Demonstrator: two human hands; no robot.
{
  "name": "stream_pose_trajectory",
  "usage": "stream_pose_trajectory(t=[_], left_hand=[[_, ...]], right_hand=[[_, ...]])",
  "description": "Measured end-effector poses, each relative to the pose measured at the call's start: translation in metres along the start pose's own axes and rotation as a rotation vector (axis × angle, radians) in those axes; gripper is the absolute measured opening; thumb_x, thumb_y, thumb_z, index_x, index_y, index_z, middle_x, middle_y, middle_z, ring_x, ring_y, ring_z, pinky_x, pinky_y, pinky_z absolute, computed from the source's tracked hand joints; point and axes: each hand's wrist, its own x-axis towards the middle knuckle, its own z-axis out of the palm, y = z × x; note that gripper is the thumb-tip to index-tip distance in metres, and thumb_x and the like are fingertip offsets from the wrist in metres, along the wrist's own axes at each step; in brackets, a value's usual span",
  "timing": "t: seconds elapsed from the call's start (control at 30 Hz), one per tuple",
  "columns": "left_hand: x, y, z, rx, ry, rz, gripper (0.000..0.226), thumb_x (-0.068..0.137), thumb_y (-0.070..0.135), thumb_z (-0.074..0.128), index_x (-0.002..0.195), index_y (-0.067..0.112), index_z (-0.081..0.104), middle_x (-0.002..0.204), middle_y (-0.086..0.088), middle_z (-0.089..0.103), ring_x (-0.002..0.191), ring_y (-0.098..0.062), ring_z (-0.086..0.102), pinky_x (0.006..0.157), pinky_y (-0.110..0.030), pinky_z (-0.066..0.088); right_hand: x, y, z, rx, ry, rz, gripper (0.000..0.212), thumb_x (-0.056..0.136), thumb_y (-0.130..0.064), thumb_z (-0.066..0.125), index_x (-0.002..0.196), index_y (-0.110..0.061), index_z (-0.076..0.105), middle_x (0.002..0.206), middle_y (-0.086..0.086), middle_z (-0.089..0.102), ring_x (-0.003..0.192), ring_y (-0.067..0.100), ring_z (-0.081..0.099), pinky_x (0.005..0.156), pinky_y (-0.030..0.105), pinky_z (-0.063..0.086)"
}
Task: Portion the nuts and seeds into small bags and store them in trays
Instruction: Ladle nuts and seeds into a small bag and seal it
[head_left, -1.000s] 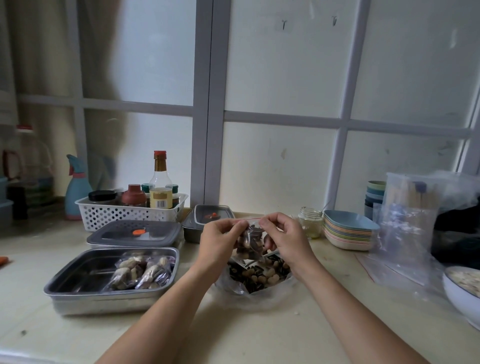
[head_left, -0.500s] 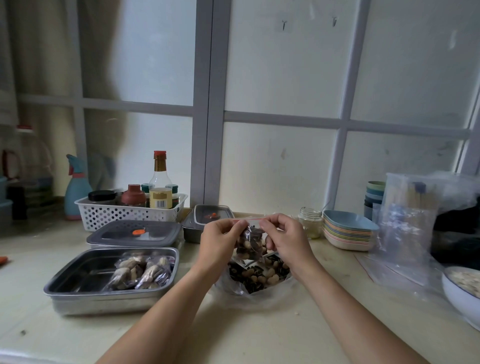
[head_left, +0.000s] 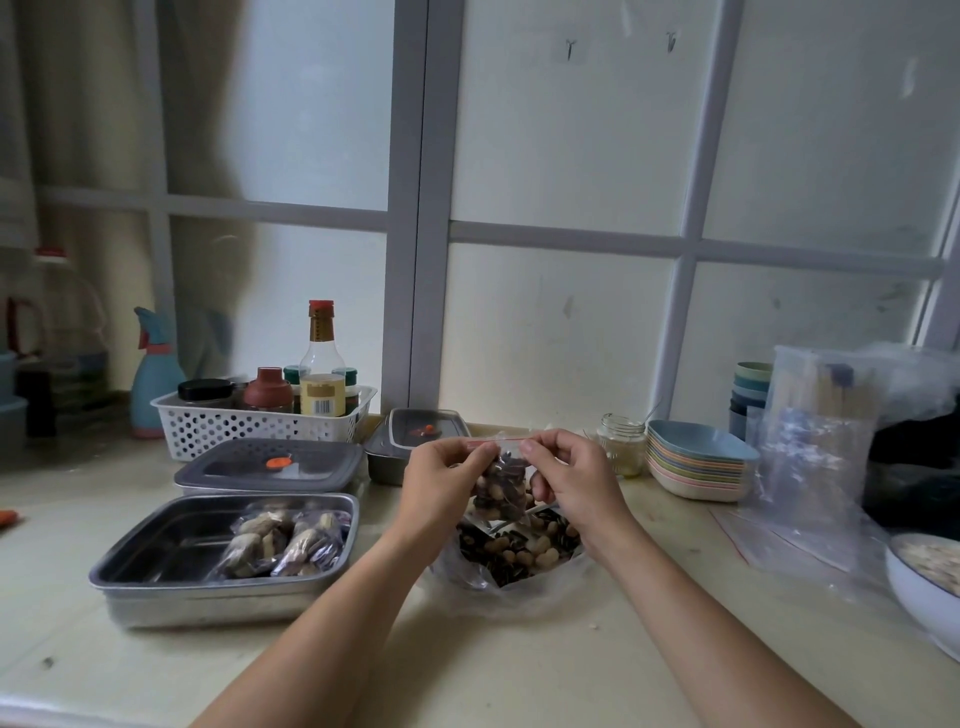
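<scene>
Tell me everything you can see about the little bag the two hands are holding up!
The little bag is clear, thin plastic with a red strip along its top edge. It is filled with a mix of pale nuts and dark seeds. It hangs upright in the air, just above the big open bag of nuts on the counter. The left hand pinches its top left corner and the right hand pinches its top right. Whether the top is sealed cannot be told.

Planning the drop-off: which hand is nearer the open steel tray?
Left. The left hand pinches the small bag just right of the open steel tray; the right hand pinches the bag's other side, farther right.
</scene>
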Motion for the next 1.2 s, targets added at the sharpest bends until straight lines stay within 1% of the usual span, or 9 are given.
stream_pose_trajectory(t=[0.2, 0.3, 0.43, 0.6, 0.73, 0.83, 0.97, 1.07, 1.2], left_hand=[[0.000, -0.001, -0.001, 0.007, -0.007, 0.008, 0.016, 0.096, 0.024, 0.072, 0.093, 0.011, 0.080, 0.081, -0.013, 0.077, 0.071, -0.023, 0.070, 0.087, -0.053, 0.058], [0.000, -0.001, -0.001, 0.023, -0.015, 0.019, 0.015, 0.096, 0.023, 0.072, 0.094, 0.012, 0.081, 0.083, -0.009, 0.078, 0.075, -0.021, 0.071, 0.090, -0.052, 0.058], [0.000, -0.001, -0.002, 0.013, -0.015, 0.021, 0.016, 0.095, 0.026, 0.072, 0.092, 0.013, 0.081, 0.081, -0.010, 0.077, 0.073, -0.022, 0.070, 0.088, -0.055, 0.058], [0.001, -0.003, -0.002, 0.021, -0.005, 0.025, 0.017, 0.095, 0.027, 0.073, 0.089, 0.015, 0.082, 0.080, -0.010, 0.077, 0.070, -0.017, 0.066, 0.087, -0.054, 0.057], [0.002, -0.005, -0.003, 0.030, -0.002, 0.028, 0.017, 0.093, 0.029, 0.074, 0.086, 0.015, 0.081, 0.078, -0.010, 0.076, 0.071, -0.022, 0.068, 0.087, -0.058, 0.057], [0.002, -0.005, -0.003, 0.035, -0.001, 0.027, 0.018, 0.092, 0.030, 0.075, 0.085, 0.015, 0.081, 0.077, -0.009, 0.076, 0.071, -0.022, 0.069, 0.088, -0.058, 0.058], [0.001, -0.004, -0.001, 0.045, -0.010, 0.024, 0.017, 0.093, 0.031, 0.074, 0.086, 0.018, 0.082, 0.078, -0.007, 0.077, 0.073, -0.022, 0.070, 0.089, -0.056, 0.059], [0.001, -0.003, -0.002, 0.037, -0.004, 0.020, 0.016, 0.094, 0.029, 0.073, 0.087, 0.017, 0.082, 0.078, -0.009, 0.077, 0.071, -0.022, 0.068, 0.087, -0.057, 0.058], [-0.001, -0.001, -0.002, 0.049, -0.007, 0.029, 0.016, 0.094, 0.028, 0.073, 0.087, 0.017, 0.082, 0.077, -0.009, 0.076, 0.069, -0.019, 0.066, 0.084, -0.055, 0.058]], right_hand=[[-0.001, -0.002, 0.000, 0.007, -0.006, 0.004, 0.016, 0.099, -0.016, 0.067, 0.095, -0.001, 0.071, 0.056, 0.003, 0.057, 0.048, 0.013, 0.051, 0.052, 0.021, 0.045], [-0.001, -0.001, -0.002, 0.006, -0.014, 0.013, 0.015, 0.099, -0.018, 0.067, 0.095, -0.004, 0.072, 0.057, 0.006, 0.057, 0.049, 0.013, 0.052, 0.053, 0.022, 0.046], [-0.001, 0.000, -0.002, 0.011, -0.014, 0.024, 0.016, 0.099, -0.018, 0.067, 0.096, -0.003, 0.071, 0.056, 0.004, 0.056, 0.048, 0.013, 0.051, 0.052, 0.022, 0.045], [0.001, 0.002, 0.000, -0.006, -0.009, 0.013, 0.018, 0.099, -0.020, 0.067, 0.092, -0.005, 0.070, 0.056, 0.007, 0.055, 0.048, 0.014, 0.050, 0.053, 0.021, 0.044], [0.001, 0.003, -0.001, -0.044, -0.004, 0.000, 0.016, 0.099, -0.022, 0.067, 0.091, -0.009, 0.071, 0.053, 0.005, 0.055, 0.047, 0.013, 0.050, 0.052, 0.019, 0.042], [0.002, 0.005, 0.000, -0.086, 0.011, -0.008, 0.014, 0.098, -0.023, 0.068, 0.089, -0.013, 0.070, 0.053, 0.001, 0.056, 0.048, 0.013, 0.052, 0.055, 0.024, 0.043], [0.004, 0.006, 0.002, -0.110, 0.039, -0.022, 0.014, 0.098, -0.020, 0.067, 0.086, -0.014, 0.069, 0.052, -0.002, 0.057, 0.048, 0.014, 0.054, 0.059, 0.027, 0.045], [0.001, 0.002, 0.002, -0.081, 0.030, -0.002, 0.014, 0.098, -0.019, 0.066, 0.088, -0.011, 0.069, 0.055, -0.007, 0.059, 0.048, 0.014, 0.053, 0.054, 0.025, 0.044], [-0.003, -0.004, 0.002, -0.003, -0.029, 0.036, 0.017, 0.099, -0.019, 0.066, 0.094, -0.003, 0.070, 0.062, 0.004, 0.059, 0.049, 0.014, 0.051, 0.052, 0.025, 0.043]])
